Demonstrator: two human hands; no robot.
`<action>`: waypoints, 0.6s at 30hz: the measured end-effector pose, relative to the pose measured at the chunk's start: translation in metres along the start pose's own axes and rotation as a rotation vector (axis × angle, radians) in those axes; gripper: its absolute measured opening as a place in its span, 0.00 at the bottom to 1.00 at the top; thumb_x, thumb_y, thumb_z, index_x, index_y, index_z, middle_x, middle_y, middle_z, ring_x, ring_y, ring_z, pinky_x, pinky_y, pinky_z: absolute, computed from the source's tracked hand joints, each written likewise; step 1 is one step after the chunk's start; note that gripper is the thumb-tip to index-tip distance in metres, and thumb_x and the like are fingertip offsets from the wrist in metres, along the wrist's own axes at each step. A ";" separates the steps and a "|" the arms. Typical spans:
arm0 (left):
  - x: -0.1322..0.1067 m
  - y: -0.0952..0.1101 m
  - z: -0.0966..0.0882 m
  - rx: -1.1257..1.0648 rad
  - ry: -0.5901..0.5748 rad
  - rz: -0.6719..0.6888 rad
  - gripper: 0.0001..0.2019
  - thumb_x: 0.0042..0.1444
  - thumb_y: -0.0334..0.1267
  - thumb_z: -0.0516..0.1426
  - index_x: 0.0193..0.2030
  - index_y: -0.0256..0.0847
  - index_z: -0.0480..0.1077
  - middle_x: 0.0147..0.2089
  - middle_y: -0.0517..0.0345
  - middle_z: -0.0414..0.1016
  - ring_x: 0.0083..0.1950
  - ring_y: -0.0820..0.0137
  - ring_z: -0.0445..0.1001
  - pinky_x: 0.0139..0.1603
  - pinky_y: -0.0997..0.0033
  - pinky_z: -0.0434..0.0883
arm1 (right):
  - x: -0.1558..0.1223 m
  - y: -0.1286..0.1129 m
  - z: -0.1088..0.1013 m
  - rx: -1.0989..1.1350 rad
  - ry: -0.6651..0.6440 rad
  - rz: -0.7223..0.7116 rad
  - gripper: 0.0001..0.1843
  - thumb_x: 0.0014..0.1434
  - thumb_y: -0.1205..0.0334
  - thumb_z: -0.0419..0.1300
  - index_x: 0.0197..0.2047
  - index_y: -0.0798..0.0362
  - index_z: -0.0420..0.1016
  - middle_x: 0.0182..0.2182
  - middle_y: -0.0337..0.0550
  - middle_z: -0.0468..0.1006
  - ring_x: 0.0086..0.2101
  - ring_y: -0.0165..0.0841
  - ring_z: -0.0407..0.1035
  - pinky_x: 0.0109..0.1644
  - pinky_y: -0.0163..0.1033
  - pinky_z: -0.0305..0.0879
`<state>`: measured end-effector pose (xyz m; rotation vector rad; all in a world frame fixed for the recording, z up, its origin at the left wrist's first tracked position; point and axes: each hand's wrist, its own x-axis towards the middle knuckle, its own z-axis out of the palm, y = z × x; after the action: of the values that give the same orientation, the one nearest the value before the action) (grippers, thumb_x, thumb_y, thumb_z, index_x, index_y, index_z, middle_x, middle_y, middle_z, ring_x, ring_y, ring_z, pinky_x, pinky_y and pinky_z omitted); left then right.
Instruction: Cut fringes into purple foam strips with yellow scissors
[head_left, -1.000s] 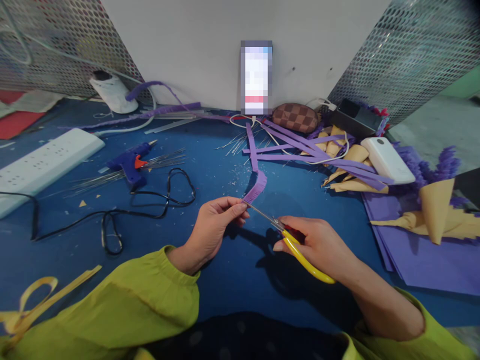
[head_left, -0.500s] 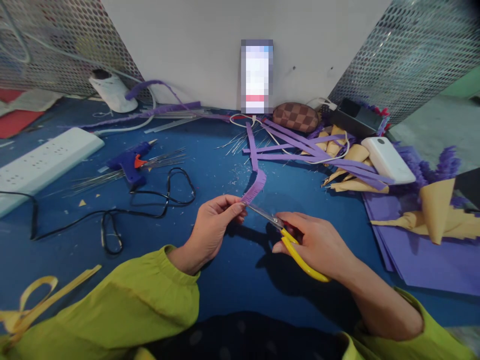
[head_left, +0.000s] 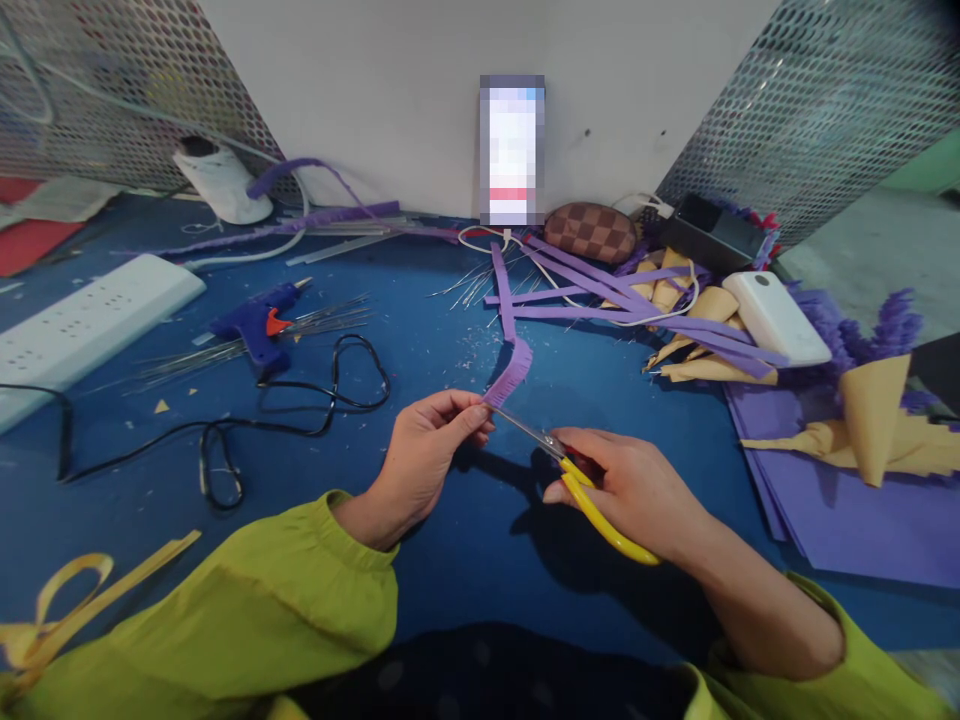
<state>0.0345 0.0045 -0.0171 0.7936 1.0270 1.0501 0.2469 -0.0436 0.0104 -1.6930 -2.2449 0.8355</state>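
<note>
Between thumb and fingers, my left hand (head_left: 431,455) pinches the near end of a purple paper strip (head_left: 510,372). Fine cuts fringe the strip's near part, and its plain far part runs away over the blue table (head_left: 450,590). My right hand (head_left: 637,490) is closed around the yellow handles of a pair of scissors (head_left: 556,448). The blades point left, their tips at the strip right beside my left fingertips. Whether the blades are fully closed on the paper is hard to see.
More purple strips (head_left: 600,290) lie behind, near a phone (head_left: 512,150) propped upright. To the left are a blue glue gun (head_left: 262,320), thin wires, a black cord and a white power strip (head_left: 97,320). Purple sheets (head_left: 862,530), tan paper cones (head_left: 874,420) and a white power bank (head_left: 776,318) lie right.
Almost nothing differs. The scissor blades look slightly closer together, and the whole view has shifted a few pixels.
</note>
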 end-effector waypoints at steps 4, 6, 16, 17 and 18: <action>0.000 0.000 0.001 0.001 0.009 -0.009 0.07 0.46 0.36 0.67 0.28 0.36 0.76 0.24 0.59 0.75 0.26 0.77 0.70 0.31 0.78 0.69 | 0.000 0.000 -0.001 0.004 0.004 -0.017 0.21 0.61 0.40 0.57 0.43 0.50 0.74 0.29 0.37 0.75 0.28 0.30 0.66 0.32 0.33 0.56; 0.000 0.001 0.000 0.004 0.009 -0.017 0.07 0.46 0.36 0.67 0.28 0.36 0.76 0.24 0.59 0.75 0.26 0.77 0.70 0.30 0.78 0.68 | -0.001 -0.001 -0.001 0.004 0.010 -0.023 0.21 0.61 0.40 0.57 0.41 0.50 0.73 0.28 0.38 0.74 0.27 0.29 0.65 0.31 0.33 0.55; 0.000 0.002 -0.002 0.023 -0.010 -0.034 0.07 0.47 0.36 0.66 0.28 0.35 0.76 0.24 0.59 0.75 0.25 0.78 0.70 0.30 0.79 0.67 | -0.001 0.000 -0.001 0.009 0.023 -0.045 0.23 0.60 0.38 0.56 0.39 0.51 0.73 0.26 0.36 0.73 0.25 0.28 0.64 0.30 0.32 0.53; 0.001 0.002 -0.002 0.022 -0.013 -0.035 0.07 0.47 0.37 0.66 0.28 0.35 0.76 0.24 0.59 0.75 0.25 0.78 0.70 0.30 0.79 0.68 | -0.001 0.000 -0.001 0.010 0.025 -0.043 0.24 0.60 0.37 0.56 0.39 0.51 0.73 0.26 0.36 0.73 0.25 0.28 0.63 0.30 0.32 0.53; 0.001 0.002 -0.002 0.020 -0.016 -0.037 0.07 0.47 0.37 0.67 0.29 0.35 0.76 0.24 0.59 0.75 0.25 0.77 0.70 0.30 0.79 0.68 | -0.001 0.000 -0.001 0.011 0.025 -0.042 0.24 0.59 0.36 0.56 0.39 0.51 0.73 0.26 0.36 0.73 0.25 0.28 0.63 0.30 0.32 0.53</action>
<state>0.0324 0.0058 -0.0166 0.7953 1.0366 1.0020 0.2480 -0.0441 0.0112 -1.6361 -2.2468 0.8112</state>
